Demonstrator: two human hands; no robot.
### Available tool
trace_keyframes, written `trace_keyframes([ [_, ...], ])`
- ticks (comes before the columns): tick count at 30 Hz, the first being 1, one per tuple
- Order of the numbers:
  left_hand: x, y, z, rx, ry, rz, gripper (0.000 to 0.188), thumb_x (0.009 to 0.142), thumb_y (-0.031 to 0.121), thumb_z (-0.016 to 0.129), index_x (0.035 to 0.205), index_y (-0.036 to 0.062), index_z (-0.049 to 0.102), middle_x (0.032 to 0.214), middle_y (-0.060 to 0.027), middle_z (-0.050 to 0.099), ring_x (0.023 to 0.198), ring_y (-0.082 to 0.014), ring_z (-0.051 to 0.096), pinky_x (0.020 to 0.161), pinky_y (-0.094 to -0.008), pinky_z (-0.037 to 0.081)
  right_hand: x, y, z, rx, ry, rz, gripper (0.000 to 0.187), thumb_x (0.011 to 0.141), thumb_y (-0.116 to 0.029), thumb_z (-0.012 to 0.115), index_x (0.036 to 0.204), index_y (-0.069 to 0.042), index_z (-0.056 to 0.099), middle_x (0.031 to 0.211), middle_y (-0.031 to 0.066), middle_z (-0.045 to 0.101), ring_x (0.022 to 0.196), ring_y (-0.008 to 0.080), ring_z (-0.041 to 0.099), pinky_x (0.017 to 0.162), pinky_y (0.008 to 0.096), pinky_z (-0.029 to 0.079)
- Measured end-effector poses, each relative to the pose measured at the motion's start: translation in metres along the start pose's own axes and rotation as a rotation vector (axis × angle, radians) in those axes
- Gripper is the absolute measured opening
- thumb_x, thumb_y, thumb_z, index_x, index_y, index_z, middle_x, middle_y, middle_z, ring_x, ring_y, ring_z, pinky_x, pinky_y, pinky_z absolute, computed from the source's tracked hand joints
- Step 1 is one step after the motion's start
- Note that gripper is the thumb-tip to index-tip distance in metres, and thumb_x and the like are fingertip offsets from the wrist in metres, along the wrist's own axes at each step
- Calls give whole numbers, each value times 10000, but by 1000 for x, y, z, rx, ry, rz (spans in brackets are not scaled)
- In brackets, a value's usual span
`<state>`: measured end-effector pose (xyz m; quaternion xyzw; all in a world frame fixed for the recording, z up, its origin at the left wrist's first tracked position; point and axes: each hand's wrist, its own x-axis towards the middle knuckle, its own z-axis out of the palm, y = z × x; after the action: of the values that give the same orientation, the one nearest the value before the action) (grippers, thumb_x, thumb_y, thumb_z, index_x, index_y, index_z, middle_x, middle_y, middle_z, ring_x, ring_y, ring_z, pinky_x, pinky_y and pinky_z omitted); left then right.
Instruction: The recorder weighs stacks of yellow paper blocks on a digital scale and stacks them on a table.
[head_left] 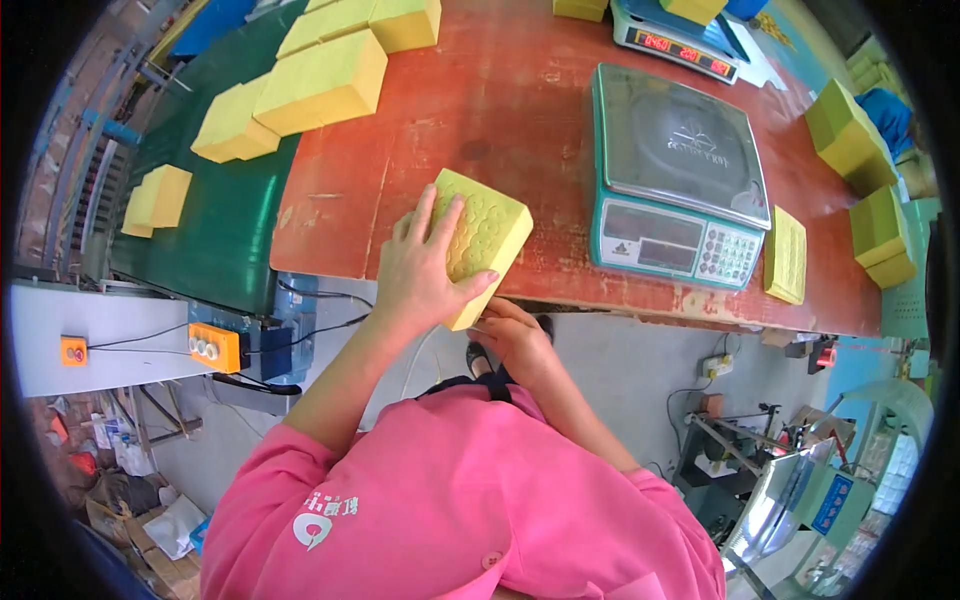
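A thick block of yellow paper sheets (490, 232), with a pattern of curved marks pressed into its top face, is tilted over the near edge of the red table. My left hand (425, 255) grips it from the left, fingers spread across the patterned face and thumb over the near part. At the block's lower right corner is my right hand (522, 340), fingers curled against its underside; the fingertips are partly hidden. Just right of the block stands a teal weighing scale (675, 170) with a bare metal pan. A thinner yellow paper stack (787, 255) lies beside the scale.
A green conveyor belt (225, 235) on the left carries several yellow blocks (325, 80). More blocks (850, 130) line the right side of the red table (340, 200). A second scale (675, 35) with a lit display stands farther back. An orange switch box (215, 347) sits below the belt.
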<state>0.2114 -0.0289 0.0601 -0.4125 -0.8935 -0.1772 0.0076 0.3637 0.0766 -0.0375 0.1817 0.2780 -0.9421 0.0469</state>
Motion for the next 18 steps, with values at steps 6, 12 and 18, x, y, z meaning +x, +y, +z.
trace_keyframes([
  [6,9,-13,-15,-1216,-59,-303,783,853,535,619,1433,51,413,1477,-167,407,1257,-329,491,1030,-438,419,-34,-71,32,-862,-76,-477,586,915,-217,600,1421,10,412,1483,177,392,1376,275,376,1123,379,289],
  [12,88,98,5,-2507,-327,-130,703,983,607,248,1456,106,390,1447,-138,453,1302,-321,471,1092,-490,373,-63,-209,58,-1633,165,-1143,575,835,-220,675,1377,-108,516,1437,171,446,1331,408,381,1068,505,318],
  [18,194,197,49,-2441,-312,-143,636,989,583,296,1425,137,419,1376,-98,515,1237,-279,533,1001,-471,468,-58,-342,26,-1847,379,-1286,533,771,-147,702,1291,-116,590,1334,127,554,1263,380,467,1035,484,360],
])
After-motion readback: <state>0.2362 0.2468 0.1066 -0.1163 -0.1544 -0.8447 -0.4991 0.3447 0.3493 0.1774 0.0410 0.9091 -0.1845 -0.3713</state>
